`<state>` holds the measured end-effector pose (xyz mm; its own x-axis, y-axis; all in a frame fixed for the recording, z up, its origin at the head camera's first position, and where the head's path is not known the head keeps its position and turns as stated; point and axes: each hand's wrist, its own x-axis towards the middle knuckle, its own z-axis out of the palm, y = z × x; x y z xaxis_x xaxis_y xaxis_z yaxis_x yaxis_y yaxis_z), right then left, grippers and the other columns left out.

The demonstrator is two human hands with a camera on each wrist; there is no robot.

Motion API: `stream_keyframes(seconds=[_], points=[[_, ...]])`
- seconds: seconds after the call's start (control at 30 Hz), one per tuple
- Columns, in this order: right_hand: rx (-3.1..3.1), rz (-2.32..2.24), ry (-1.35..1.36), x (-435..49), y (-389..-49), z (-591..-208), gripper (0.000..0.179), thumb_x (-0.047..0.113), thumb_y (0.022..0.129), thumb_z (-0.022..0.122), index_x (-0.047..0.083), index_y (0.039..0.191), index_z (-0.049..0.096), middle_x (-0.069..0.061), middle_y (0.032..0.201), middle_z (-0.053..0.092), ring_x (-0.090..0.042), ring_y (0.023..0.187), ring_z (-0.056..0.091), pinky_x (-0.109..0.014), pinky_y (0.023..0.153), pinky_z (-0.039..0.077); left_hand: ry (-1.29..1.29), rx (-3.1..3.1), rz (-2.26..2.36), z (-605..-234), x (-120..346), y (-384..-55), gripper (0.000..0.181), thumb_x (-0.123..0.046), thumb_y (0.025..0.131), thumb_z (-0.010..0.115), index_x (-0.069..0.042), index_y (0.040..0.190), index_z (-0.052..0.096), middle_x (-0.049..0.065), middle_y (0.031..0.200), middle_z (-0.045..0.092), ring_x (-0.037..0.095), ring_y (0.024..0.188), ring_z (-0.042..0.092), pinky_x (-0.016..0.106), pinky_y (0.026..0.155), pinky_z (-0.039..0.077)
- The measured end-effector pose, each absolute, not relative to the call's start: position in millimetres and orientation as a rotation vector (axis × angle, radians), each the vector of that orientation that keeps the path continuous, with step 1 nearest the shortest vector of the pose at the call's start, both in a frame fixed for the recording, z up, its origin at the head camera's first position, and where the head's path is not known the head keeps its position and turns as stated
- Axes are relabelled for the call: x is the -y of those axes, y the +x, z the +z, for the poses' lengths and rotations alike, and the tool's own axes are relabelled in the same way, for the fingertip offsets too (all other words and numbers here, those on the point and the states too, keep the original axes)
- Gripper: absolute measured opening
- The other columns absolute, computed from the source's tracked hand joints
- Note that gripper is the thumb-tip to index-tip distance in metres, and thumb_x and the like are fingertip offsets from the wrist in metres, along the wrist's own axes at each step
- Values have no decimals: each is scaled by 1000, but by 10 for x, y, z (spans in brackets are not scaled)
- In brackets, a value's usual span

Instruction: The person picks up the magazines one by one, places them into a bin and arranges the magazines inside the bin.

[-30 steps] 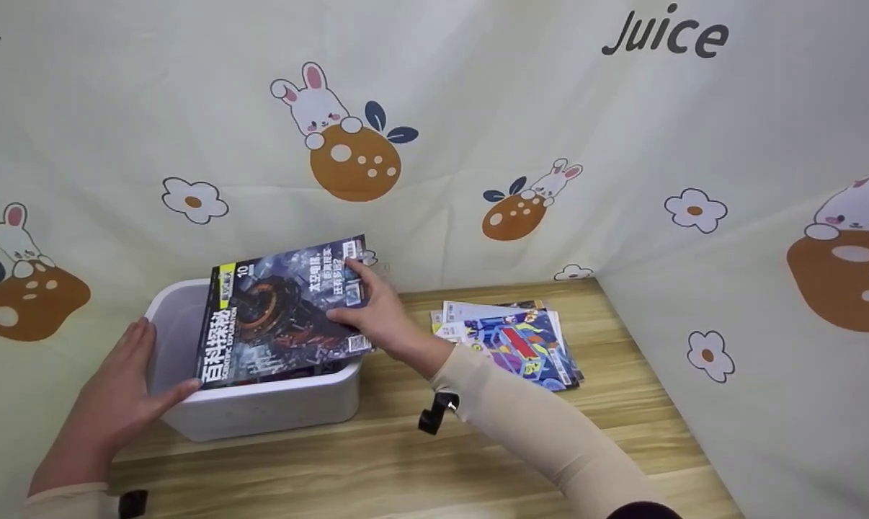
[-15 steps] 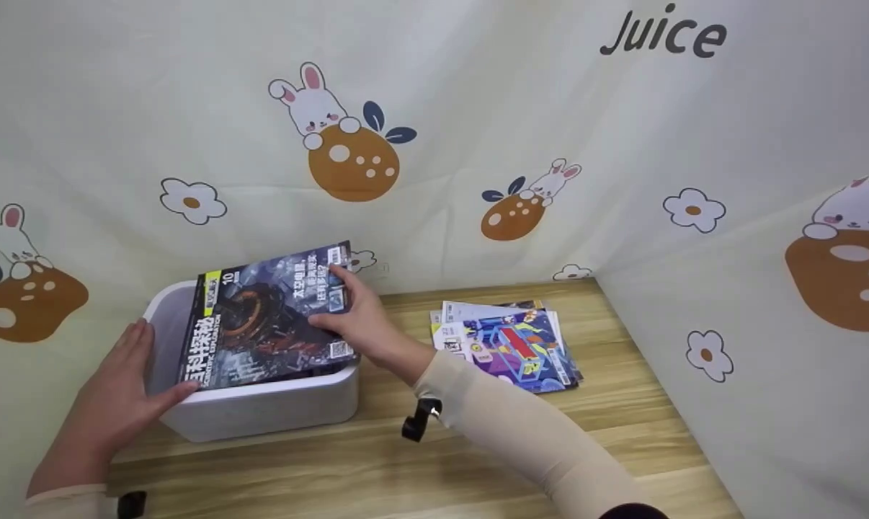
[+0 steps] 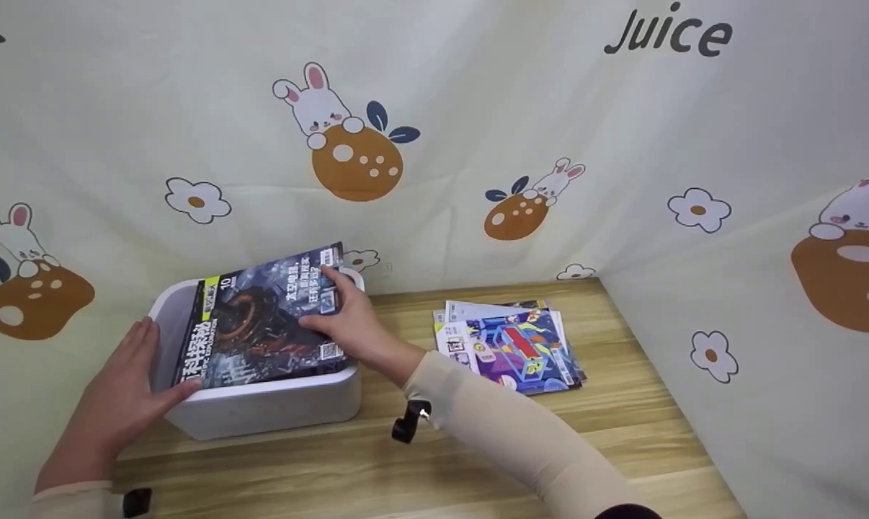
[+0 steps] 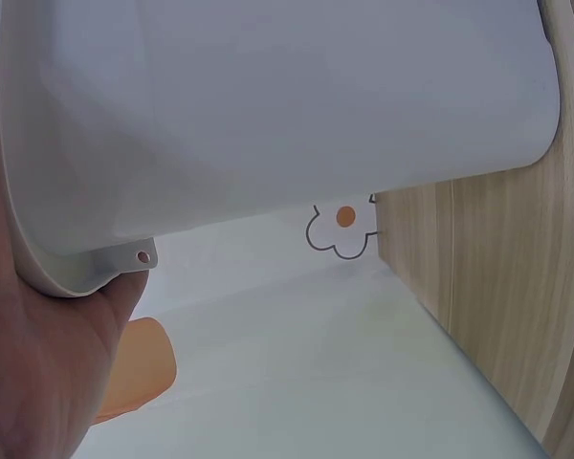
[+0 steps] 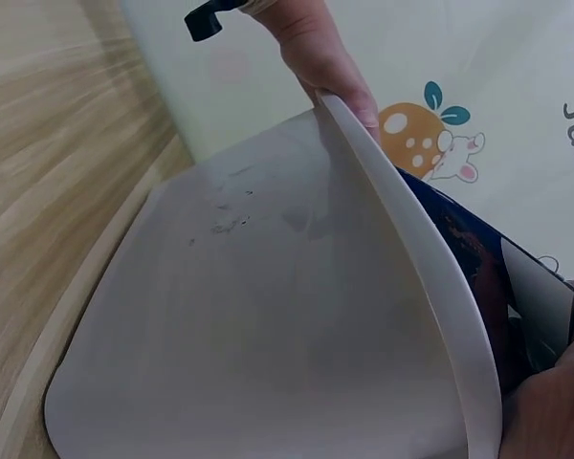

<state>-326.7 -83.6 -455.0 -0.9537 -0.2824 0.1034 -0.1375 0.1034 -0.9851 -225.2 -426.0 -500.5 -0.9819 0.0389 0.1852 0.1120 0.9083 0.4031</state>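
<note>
A white plastic bin (image 3: 283, 412) stands on the wooden table at the left. My left hand (image 3: 110, 404) grips its left rim, with the thumb along the front edge; in the left wrist view the left hand (image 4: 48, 363) is against the rim near a small holed tab. A dark magazine (image 3: 261, 328) with a space-themed cover leans tilted in the bin's opening, its upper part above the rim. My right hand (image 3: 359, 328) holds the magazine by its right edge, thumb on the cover. The fingers behind the magazine are hidden.
Right of the bin, a loose stack of magazines (image 3: 492, 353) with a colourful top cover lies on the wooden table (image 3: 406, 468). A pale curtain (image 3: 449, 130) printed with rabbits and flowers hangs behind and along the right side.
My right hand has moved left and slightly down with the magazine, which sits lower and further left in the bin. The left hand stays at the rim.
</note>
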Motion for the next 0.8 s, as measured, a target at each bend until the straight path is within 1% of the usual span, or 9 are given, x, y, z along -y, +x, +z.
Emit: stream_keyframes(seconds=[0.1,0.37,0.5,0.57,0.63,0.67,0.7,0.73,0.8], points=[[-2257,-1986,-434,866,-3275,-4548,96,5,84,94,19,168,48,-13,166,51,-25,143,57,-34,124,43,-118,2897,-628,-5013,4266,-2257,126,-65,97,74,9,172,4,36,179,3,53,167,0,78,128,10],[-2285,-1959,-403,952,-3273,-4567,93,9,85,95,21,167,51,-9,167,53,-22,149,52,-32,126,39,-98,2902,-622,-5008,4250,-2252,127,-67,97,73,7,173,3,35,179,2,52,167,0,81,126,11],[-2280,-1969,-423,964,-3263,-4567,87,20,89,93,22,166,53,-7,167,53,-20,151,50,-32,127,38,-122,2874,-641,-4986,4239,-2239,126,-64,97,76,10,172,6,38,178,7,54,167,3,81,126,13],[-2253,-1997,-428,960,-3263,-4570,81,27,92,92,25,164,55,-5,165,55,-16,144,54,-30,122,42,-130,2867,-649,-4974,4232,-2235,125,-62,97,77,11,171,8,39,177,8,55,167,4,81,126,14],[-2207,-2047,-441,955,-3264,-4566,76,30,95,90,25,163,57,-3,141,68,-13,119,66,-29,103,56,-139,2865,-646,-4968,4230,-2235,124,-61,97,77,12,171,9,39,177,9,55,166,6,80,127,14],[-2182,-2074,-447,952,-3264,-4566,73,30,96,89,24,162,59,-1,127,70,-10,105,66,-28,89,61,-141,2864,-643,-4966,4228,-2235,124,-61,97,77,12,171,9,39,177,9,55,166,6,80,127,13],[-2163,-2096,-452,950,-3268,-4567,70,29,97,88,23,161,60,2,112,68,-7,89,65,-26,74,61,-145,2861,-642,-4965,4230,-2233,123,-60,97,77,12,171,10,39,177,10,56,166,7,80,126,14],[-2143,-2121,-458,950,-3270,-4565,68,26,97,88,20,160,61,4,99,63,-6,76,60,-24,60,57,-150,2855,-639,-4966,4233,-2232,123,-60,97,77,12,171,11,39,177,10,56,166,8,80,126,14],[-2090,-2152,-472,943,-3269,-4561,66,21,98,87,14,158,61,5,82,50,-7,58,48,-25,42,47,-153,2849,-634,-4969,4239,-2230,123,-61,96,77,12,171,12,39,177,11,57,165,10,81,126,15]])
